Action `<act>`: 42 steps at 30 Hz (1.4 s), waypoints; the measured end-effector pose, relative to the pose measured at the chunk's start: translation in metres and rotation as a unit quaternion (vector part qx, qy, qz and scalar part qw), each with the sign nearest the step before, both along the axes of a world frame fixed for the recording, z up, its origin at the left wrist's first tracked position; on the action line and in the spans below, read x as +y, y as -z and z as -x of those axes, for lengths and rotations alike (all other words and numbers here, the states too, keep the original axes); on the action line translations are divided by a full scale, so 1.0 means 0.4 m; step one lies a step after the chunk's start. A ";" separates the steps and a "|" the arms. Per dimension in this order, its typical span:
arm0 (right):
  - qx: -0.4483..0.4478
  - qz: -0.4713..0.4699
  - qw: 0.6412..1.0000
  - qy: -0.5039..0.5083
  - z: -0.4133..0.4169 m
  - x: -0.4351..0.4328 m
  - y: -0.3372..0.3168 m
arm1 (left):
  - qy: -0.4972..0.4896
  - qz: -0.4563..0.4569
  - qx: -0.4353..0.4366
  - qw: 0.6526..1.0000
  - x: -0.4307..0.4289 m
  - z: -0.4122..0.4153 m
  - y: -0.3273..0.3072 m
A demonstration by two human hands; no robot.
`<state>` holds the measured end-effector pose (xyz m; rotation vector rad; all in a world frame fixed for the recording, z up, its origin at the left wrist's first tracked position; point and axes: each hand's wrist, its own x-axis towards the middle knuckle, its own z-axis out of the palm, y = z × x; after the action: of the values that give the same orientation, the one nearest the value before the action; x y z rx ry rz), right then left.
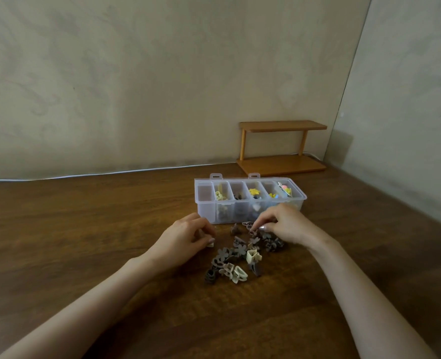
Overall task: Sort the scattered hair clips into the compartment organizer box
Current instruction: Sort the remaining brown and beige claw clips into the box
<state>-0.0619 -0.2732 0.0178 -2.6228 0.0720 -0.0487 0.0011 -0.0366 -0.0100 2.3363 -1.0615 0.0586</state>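
Observation:
A clear plastic organizer box (pixel 205 206) with several compartments stands open on the wooden table; some compartments hold cream, brown, yellow and mixed-colour clips, and the leftmost one looks bare. In front of it lies a pile of small brown, grey and cream hair clips (pixel 240 255). My left hand (pixel 188 237) rests left of the pile, fingers curled around a small cream clip (pixel 210 244) at its fingertips. My right hand (pixel 281 224) reaches over the pile's far side and pinches a brown clip (pixel 253 231) between thumb and fingers.
A small two-tier wooden shelf (pixel 282 149) stands behind the box in the corner against the wall. A white cable (pixel 110 173) runs along the table's back edge. The wall (pixel 408 125) closes in on the right.

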 end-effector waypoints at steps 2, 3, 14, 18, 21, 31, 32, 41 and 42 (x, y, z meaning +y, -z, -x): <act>-0.027 -0.004 0.999 0.018 0.000 0.003 0.001 | 0.004 -0.002 -0.002 1.000 -0.001 0.003 -0.001; -0.041 0.008 0.999 0.025 0.000 0.005 0.002 | 0.005 -0.002 -0.002 1.000 -0.002 0.004 -0.002; 0.014 -0.070 0.997 -0.032 0.009 0.003 -0.012 | -0.011 0.049 -0.034 0.998 -0.009 0.020 -0.014; -0.029 -0.097 0.995 -0.021 0.007 0.005 -0.010 | -0.008 0.060 -0.042 0.997 -0.023 0.027 -0.023; -0.050 -0.115 0.992 -0.019 0.007 -0.005 -0.011 | 0.002 0.055 -0.044 0.998 -0.036 0.028 -0.019; -0.008 -0.073 0.997 -0.002 0.012 -0.035 -0.013 | 0.032 0.041 -0.030 0.998 -0.084 0.028 -0.019; -0.023 -0.090 0.996 -0.003 0.012 -0.036 -0.016 | 0.033 0.047 -0.022 0.998 -0.092 0.031 -0.023; -0.097 -0.266 0.956 -0.076 0.018 0.006 -0.035 | 0.015 0.137 -0.028 0.990 -0.146 0.050 -0.037; -0.093 -0.270 0.955 -0.077 0.018 0.003 -0.036 | 0.012 0.137 -0.037 0.990 -0.144 0.048 -0.038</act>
<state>-0.0690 -0.2720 0.0323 -2.0583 -0.1647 -0.1935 -0.0179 -0.0942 0.0051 2.0867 -1.0459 0.2666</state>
